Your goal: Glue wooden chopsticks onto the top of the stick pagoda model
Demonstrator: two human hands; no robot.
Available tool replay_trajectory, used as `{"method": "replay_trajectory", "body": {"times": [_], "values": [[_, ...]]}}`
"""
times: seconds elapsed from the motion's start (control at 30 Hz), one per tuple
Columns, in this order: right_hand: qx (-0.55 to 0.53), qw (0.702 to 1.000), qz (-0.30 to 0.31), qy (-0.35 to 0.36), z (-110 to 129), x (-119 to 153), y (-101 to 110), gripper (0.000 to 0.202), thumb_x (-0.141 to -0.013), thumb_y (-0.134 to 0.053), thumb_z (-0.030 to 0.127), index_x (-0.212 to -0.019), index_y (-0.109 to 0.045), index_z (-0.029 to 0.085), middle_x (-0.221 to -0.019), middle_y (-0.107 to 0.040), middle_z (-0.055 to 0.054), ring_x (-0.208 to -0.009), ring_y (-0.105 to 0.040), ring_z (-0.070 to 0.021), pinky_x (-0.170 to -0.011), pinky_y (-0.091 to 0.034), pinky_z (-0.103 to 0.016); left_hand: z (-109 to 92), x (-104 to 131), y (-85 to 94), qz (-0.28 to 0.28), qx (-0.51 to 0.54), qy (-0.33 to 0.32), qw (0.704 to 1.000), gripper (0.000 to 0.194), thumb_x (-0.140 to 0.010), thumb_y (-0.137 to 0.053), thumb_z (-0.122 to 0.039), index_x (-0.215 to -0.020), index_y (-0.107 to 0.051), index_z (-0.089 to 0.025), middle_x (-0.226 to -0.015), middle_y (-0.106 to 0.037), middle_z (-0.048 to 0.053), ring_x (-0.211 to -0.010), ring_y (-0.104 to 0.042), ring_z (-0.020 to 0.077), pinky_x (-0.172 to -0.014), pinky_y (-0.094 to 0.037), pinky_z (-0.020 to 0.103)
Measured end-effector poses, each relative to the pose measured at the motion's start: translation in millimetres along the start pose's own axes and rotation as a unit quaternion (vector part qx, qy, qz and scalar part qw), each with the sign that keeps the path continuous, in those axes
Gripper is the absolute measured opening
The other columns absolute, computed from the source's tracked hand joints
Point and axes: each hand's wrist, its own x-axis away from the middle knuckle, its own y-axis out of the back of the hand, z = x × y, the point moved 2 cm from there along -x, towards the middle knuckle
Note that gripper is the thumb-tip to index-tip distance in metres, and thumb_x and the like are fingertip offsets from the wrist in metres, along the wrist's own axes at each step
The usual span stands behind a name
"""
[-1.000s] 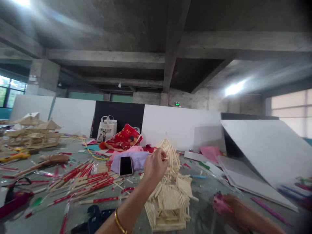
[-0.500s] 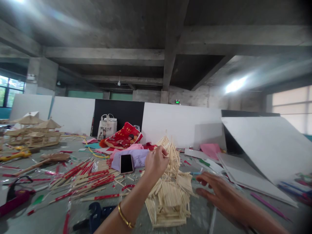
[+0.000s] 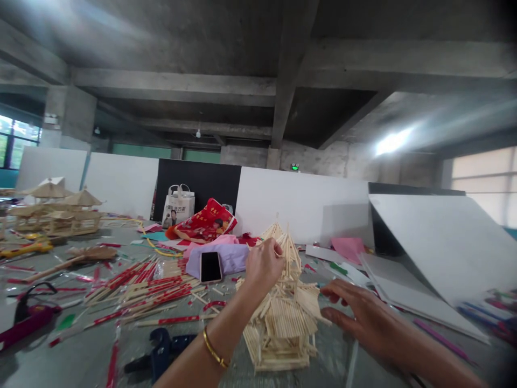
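Observation:
A pavilion model built of thin wooden sticks stands before me, with two pointed roofs at its top. My left hand, with a gold bangle on its wrist, is at the upper roof, thumb and fingers pinched together. Whatever sits between those fingertips is hidden or too small to name. To the right of the lower eaves, my right hand hovers with thumb and fingers apart and nothing visible in them. Its fingertips are close to the eaves; I cannot tell whether they touch.
Chopsticks in red wrappers lie in a heap on the left, near a phone on purple cloth. A dark blue cutter tool and a magenta glue gun lie closer. White boards lean at right; finished pavilion models stand far left.
My right hand has moved slightly left, toward the model's eaves. The left hand stays pinched at the upper roof. The view has shifted a little.

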Motion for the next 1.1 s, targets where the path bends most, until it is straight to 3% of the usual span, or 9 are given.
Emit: {"method": "replay_trajectory", "body": {"times": [0.43, 1.1], "values": [[-0.003, 1.0, -0.006, 0.004, -1.8, 1.8, -10.3, 0.025, -0.082, -0.043, 0.044, -0.093, -0.053, 0.024, -0.09, -0.059, -0.001, -0.085, -0.054, -0.0172, -0.074, -0.042, -0.031, 1.2, 2.3, -4.2, -0.009, 0.019, 0.004, 1.0, 0.005, -0.067, -0.054, -0.021, -0.072, -0.056, -0.021, -0.07, -0.065, -0.001, -0.07, -0.059, 0.0146, -0.06, -0.037, 0.023], [-0.01, 1.0, 0.015, 0.0, -11.8, 6.7, -17.7, 0.028, -0.083, -0.042, 0.045, -0.098, -0.051, 0.023, -0.1, -0.058, -0.004, -0.095, -0.052, -0.0195, -0.083, -0.04, -0.034, 2.0, 3.8, -6.1, -0.023, 0.031, -0.005, 0.999, 0.003, -0.067, -0.055, -0.02, -0.068, -0.055, -0.022, -0.068, -0.064, -0.003, -0.066, -0.058, 0.014, -0.056, -0.033, 0.023]]}}
